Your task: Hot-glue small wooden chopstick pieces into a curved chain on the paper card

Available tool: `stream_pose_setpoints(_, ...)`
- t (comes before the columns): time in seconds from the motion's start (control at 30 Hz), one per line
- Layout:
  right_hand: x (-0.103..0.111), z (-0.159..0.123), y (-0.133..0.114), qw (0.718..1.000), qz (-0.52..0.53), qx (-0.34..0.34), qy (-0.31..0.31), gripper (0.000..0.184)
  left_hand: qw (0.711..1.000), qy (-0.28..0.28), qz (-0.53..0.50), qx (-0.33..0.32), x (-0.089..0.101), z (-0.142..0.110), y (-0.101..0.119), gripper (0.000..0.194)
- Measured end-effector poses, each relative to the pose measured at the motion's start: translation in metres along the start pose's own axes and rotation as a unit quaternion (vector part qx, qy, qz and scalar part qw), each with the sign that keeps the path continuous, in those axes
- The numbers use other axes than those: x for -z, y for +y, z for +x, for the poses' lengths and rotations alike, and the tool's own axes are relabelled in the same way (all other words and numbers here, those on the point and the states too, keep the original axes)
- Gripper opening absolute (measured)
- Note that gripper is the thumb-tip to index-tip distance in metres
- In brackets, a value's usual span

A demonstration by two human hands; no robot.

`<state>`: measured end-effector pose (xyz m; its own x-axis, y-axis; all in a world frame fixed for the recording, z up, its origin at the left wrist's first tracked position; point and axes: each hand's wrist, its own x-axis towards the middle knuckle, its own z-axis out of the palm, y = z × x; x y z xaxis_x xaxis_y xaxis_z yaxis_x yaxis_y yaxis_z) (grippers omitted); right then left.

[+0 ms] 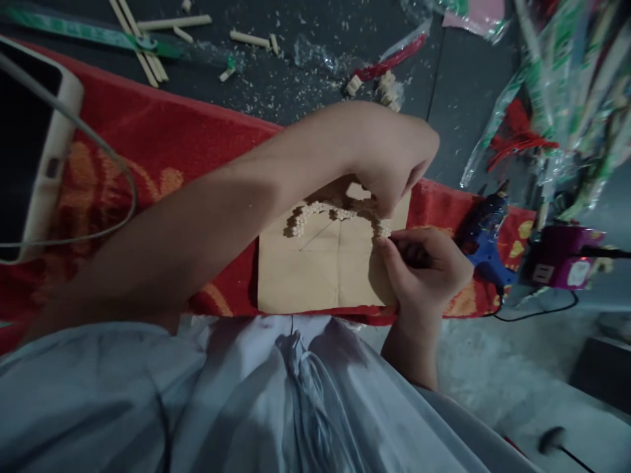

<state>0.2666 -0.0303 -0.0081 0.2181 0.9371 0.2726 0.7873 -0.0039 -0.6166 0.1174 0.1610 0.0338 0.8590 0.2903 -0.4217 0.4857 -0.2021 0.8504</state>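
Observation:
A square of tan paper point(305, 282) with crease lines lies in front of me. On it a curved row of small cream pieces point(310, 213), like cut bits of stick, forms an arc. My left hand point(394, 154) reaches across from the left, fingers curled down and closed at the right end of the arc; what they hold is hidden. My right hand point(428, 266) comes from the right, thumb and index finger pinched at the lowest cream pieces point(383, 228) there. The left hand and forearm cover part of the arc.
Under the paper is a red patterned cloth point(217, 144). A blue glue gun point(488, 240) and a purple box point(564, 256) with a cable sit right. Cream sticks point(175, 23), crumbs and plastic wrappers point(557, 85) lie at the back. A phone point(29, 151) with a cable lies left.

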Motion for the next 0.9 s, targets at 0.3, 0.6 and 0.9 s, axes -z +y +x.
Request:
stream_pose_setpoints(0.3, -0.002, -0.001, 0.001, 1.000, 0.004, -0.004, 0.010, 0.011, 0.993, -0.028, 0.109, -0.033, 0.001, -0.006, 0.008, 0.024)
stream_pose_setpoints(0.6, -0.004, 0.003, -0.006, 1.000, 0.013, 0.008, 0.011, 0.013, 0.992, -0.044, 0.109, 0.053, 0.003, 0.000, 0.005, 0.029)
stream_pose_setpoints(0.9, -0.004, 0.004, -0.003, 0.998, 0.050, 0.042, 0.006, 0.014, 0.985, -0.055, 0.139, 0.090, 0.006, 0.000, 0.015, 0.032)
